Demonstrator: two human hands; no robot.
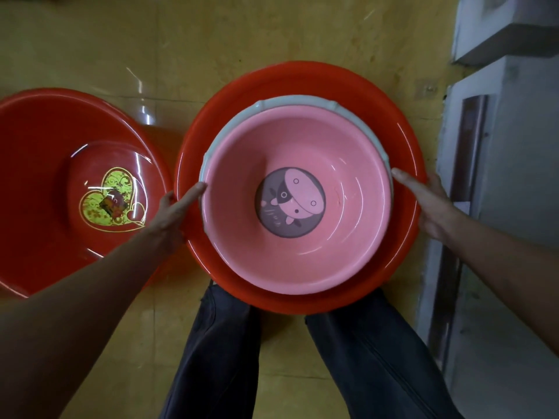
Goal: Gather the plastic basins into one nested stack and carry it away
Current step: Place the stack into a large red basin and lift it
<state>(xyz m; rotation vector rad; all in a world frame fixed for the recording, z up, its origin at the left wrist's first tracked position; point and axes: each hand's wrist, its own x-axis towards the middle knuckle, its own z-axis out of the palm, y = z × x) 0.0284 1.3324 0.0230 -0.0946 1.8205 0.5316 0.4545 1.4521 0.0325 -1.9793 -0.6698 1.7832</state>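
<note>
Head view: left hand (174, 211) and right hand (426, 201), arms outstretched, grip opposite rims of nested stack (405, 140).

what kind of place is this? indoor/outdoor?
Likely indoors, a home or small shop floor: glossy yellow floor tiles, a grey wall or cabinet edge, and household plastic basins, one red, set on the floor.
</note>
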